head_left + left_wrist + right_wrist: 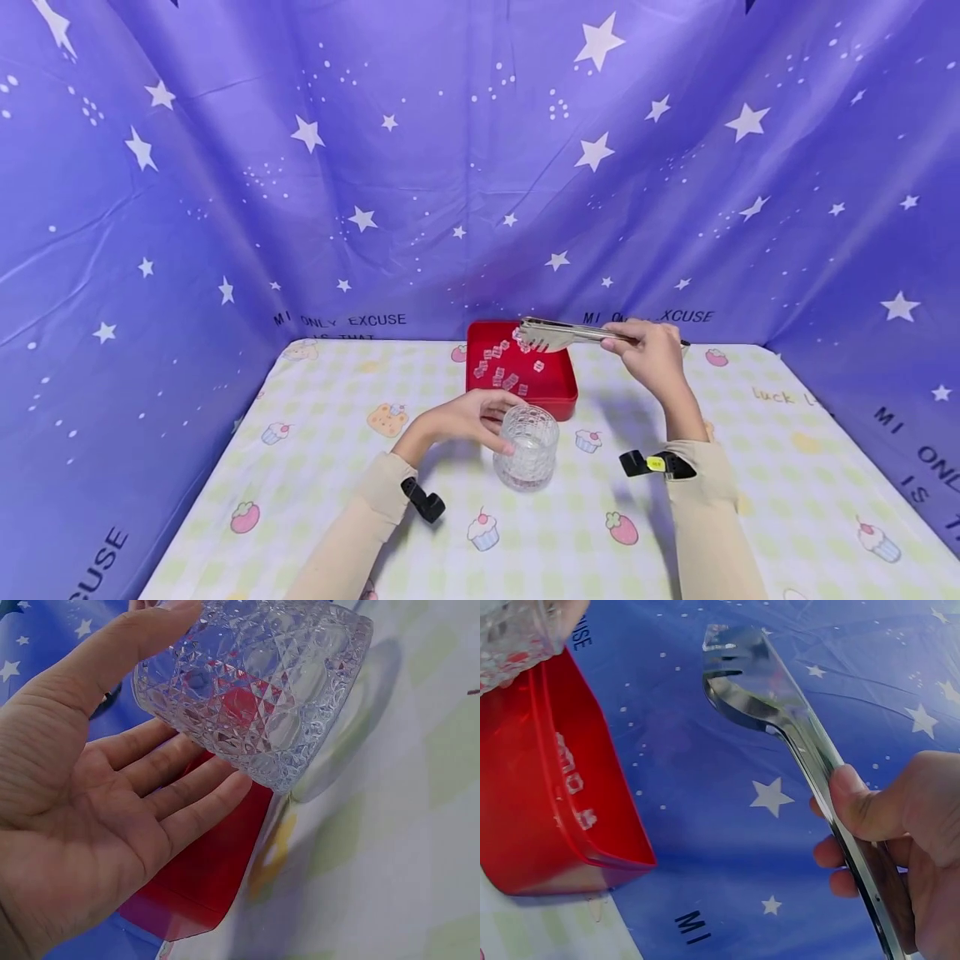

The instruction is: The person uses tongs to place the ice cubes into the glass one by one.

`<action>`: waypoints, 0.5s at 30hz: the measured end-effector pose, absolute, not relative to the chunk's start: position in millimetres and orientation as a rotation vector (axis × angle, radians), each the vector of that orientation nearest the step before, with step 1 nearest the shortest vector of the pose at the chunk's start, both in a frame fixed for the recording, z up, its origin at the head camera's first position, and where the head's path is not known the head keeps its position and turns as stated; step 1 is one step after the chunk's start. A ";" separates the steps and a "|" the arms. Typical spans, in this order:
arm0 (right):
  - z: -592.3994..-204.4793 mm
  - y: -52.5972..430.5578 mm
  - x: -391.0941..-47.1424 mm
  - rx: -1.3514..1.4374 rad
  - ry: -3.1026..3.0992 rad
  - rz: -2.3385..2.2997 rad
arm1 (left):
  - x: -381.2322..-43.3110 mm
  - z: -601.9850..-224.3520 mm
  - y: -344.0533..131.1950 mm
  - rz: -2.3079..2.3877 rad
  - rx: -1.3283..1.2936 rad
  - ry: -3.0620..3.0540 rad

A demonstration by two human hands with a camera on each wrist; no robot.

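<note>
My left hand (467, 417) holds a clear patterned glass (527, 450), thumb on the near side and fingers round the far side. The left wrist view shows the faceted wall of the glass between thumb and fingertips. My right hand (651, 357) grips metal tongs (573, 332) above the red tray (567, 405). At the tongs' tips, in the right wrist view, a small clear cube (717, 636) shows between the prongs. Several small clear cubes (498, 377) lie spread over the tray floor, behind the glass. The tongs hide part of the tray's far right side.
A checked tablecloth (315, 500) with cupcake and strawberry prints covers the table. A blue curtain (420, 183) with white stars hangs close behind the tray and along both sides. Black wrist cameras (424, 501) sit on both sleeves.
</note>
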State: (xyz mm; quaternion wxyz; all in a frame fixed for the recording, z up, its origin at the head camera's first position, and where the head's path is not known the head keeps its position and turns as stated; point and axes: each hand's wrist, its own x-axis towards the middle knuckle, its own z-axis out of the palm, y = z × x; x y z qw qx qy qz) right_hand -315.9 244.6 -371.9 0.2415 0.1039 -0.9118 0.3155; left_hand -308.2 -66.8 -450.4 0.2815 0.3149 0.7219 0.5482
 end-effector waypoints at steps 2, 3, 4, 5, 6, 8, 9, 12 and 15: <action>-372.3 247.4 -314.5 0.312 -2.478 0.905 | -308.1 -453.5 -67.8 1.473 0.845 1.924; -371.9 248.7 -313.7 0.330 -2.475 0.923 | -308.1 -454.8 -68.1 1.478 0.848 1.918; -371.4 250.3 -313.0 0.351 -2.475 0.949 | -308.1 -455.9 -68.5 1.485 0.850 1.913; -370.7 251.9 -312.3 0.376 -2.478 0.981 | -308.0 -456.7 -68.9 1.492 0.848 1.907; -369.8 253.6 -311.7 0.405 -2.485 1.016 | -307.7 -457.3 -69.4 1.501 0.844 1.902; -367.6 257.1 -310.6 0.462 -2.510 1.083 | -307.1 -458.0 -70.5 1.519 0.829 1.892; -366.3 258.4 -309.9 0.487 -2.522 1.112 | -306.6 -458.0 -71.0 1.528 0.822 1.890; -363.8 261.8 -309.2 0.536 -2.554 1.170 | -306.0 -458.4 -71.6 1.546 0.810 1.882; -363.2 262.9 -309.1 0.565 -2.569 1.184 | -305.3 -458.1 -71.7 1.559 0.811 1.865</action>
